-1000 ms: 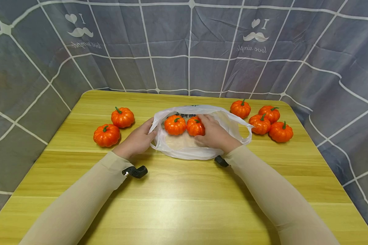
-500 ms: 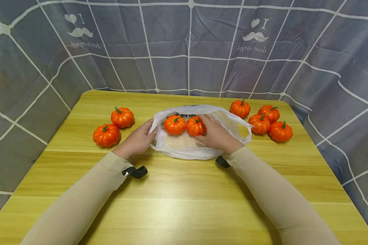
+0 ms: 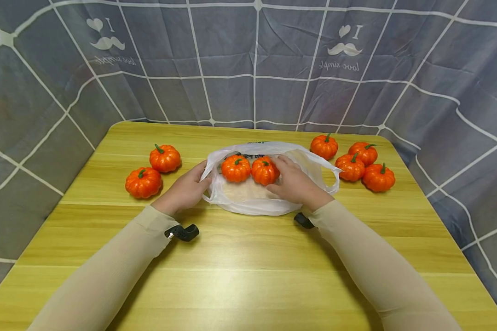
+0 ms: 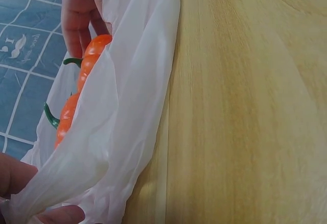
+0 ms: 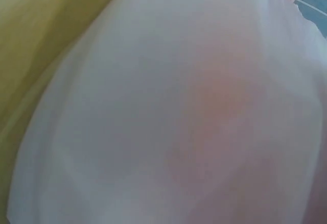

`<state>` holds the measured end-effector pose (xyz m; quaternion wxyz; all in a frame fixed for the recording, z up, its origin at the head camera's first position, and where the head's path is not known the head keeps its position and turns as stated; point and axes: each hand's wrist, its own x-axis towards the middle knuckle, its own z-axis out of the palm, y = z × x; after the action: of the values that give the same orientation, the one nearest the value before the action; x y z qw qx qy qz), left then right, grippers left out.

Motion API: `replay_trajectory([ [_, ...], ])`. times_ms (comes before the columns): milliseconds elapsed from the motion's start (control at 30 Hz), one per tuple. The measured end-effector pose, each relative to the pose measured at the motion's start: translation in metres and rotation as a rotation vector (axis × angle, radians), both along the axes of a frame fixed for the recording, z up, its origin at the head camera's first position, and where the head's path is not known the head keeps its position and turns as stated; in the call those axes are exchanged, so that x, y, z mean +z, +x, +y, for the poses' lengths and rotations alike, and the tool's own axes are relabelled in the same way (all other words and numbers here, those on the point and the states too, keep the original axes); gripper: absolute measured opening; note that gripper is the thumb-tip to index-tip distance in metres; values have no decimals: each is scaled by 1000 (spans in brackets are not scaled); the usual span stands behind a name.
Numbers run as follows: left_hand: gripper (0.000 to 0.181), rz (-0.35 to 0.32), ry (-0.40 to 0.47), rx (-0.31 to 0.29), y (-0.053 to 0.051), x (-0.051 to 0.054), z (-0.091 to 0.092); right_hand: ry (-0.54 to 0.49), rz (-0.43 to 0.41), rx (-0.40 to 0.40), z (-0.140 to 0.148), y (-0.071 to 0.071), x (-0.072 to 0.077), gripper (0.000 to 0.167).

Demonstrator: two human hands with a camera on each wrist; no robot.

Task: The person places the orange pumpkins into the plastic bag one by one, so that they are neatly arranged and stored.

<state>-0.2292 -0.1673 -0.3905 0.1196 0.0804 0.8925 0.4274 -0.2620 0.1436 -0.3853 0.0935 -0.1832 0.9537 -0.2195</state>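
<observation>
A white plastic bag (image 3: 257, 208) lies with its mouth spread at mid-table, two small orange pumpkins with green stems inside. My left hand (image 3: 186, 187) pinches the left rim; the left wrist view shows its fingers (image 4: 15, 175) on the film. Inside the bag my right hand (image 3: 296, 181) is beside the right pumpkin (image 3: 264, 171), fingers loosely spread near its right side. Whether the fingertips still touch it is hard to tell. The left pumpkin (image 3: 235, 169) sits next to it. In the right wrist view the bag film (image 5: 153, 106) covers most of the scene.
Two pumpkins, one farther back (image 3: 165, 159) and one nearer (image 3: 143, 183), rest left of the bag on the wooden table (image 3: 232, 276). Several more pumpkins (image 3: 378, 178) stand at the back right, one near the bag's right handle (image 3: 335, 177). A grey checked cloth (image 3: 223, 50) encloses the table.
My right hand has shifted slightly right, showing more of the right pumpkin, which stays in place. The left hand and the bag have barely moved.
</observation>
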Motion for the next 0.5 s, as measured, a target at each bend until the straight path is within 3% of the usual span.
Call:
replay_trajectory([
  [500, 62, 1, 13, 4, 1, -3, 0, -20, -34, 0, 4, 4, -1, 91],
])
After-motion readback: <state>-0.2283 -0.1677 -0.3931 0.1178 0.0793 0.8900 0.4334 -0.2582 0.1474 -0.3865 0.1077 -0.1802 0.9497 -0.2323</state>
